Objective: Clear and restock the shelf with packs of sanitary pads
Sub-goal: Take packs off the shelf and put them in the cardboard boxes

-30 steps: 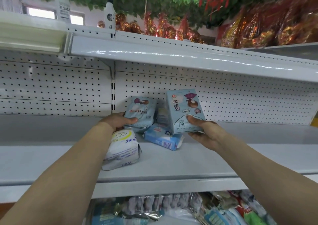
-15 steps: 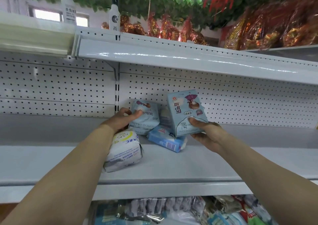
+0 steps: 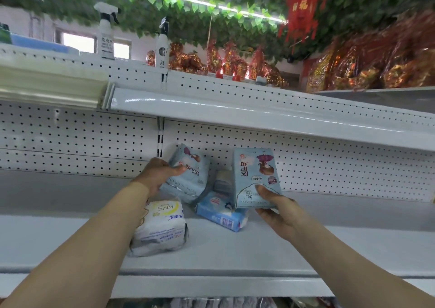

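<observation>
Several pad packs lie on a white metal shelf (image 3: 235,256). My left hand (image 3: 159,174) grips the left side of a pale blue pack (image 3: 189,175) that stands tilted against the pegboard. My right hand (image 3: 275,207) holds a taller pale blue pack (image 3: 255,178) upright by its lower edge, thumb on the front. Between them a brighter blue pack (image 3: 220,211) lies flat, with a small pack (image 3: 222,181) partly hidden behind it. A white pack with a yellow ring (image 3: 161,227) lies under my left forearm.
White pegboard (image 3: 329,166) backs the shelf. The upper shelf's edge (image 3: 235,109) overhangs close above the packs. On top stand two spray bottles (image 3: 107,32) and red-gold wrapped goods (image 3: 376,67). More packaged goods show below the shelf lip (image 3: 211,304).
My left hand has closed round the left pale blue pack and tipped it more upright. The right hand keeps its pack almost where it was. The view has tilted upward.
</observation>
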A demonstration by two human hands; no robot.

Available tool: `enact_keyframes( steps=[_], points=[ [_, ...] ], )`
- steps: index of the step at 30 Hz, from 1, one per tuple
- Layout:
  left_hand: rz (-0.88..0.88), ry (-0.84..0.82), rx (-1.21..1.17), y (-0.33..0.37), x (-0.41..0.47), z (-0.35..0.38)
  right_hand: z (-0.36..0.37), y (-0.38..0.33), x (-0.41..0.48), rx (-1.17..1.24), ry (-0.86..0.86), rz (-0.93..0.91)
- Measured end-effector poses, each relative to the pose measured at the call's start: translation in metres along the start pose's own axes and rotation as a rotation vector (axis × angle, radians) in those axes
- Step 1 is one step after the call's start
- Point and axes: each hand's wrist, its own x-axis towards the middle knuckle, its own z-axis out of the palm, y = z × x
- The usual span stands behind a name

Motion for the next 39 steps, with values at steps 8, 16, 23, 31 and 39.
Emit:
enact_keyframes(
  steps=[8, 16, 23, 31, 39],
  points=[
    [-0.051, 0.173, -0.177, 0.042, -0.044, 0.027, -0.031, -0.028, -0.051, 0.017, -0.04, -0.02],
    [-0.073, 0.091, -0.309, 0.063, -0.147, 0.14, -0.135, -0.082, -0.135, -0.002, -0.009, -0.041],
    [-0.076, -0.05, -0.39, 0.056, -0.266, 0.295, -0.276, -0.128, -0.224, 0.012, 0.144, -0.057],
    [-0.133, -0.265, -0.411, 0.034, -0.367, 0.465, -0.459, -0.163, -0.317, 0.01, 0.326, -0.075],
    [-0.206, -0.416, -0.308, 0.012, -0.429, 0.62, -0.614, -0.169, -0.363, 0.063, 0.477, -0.097]
  ],
)
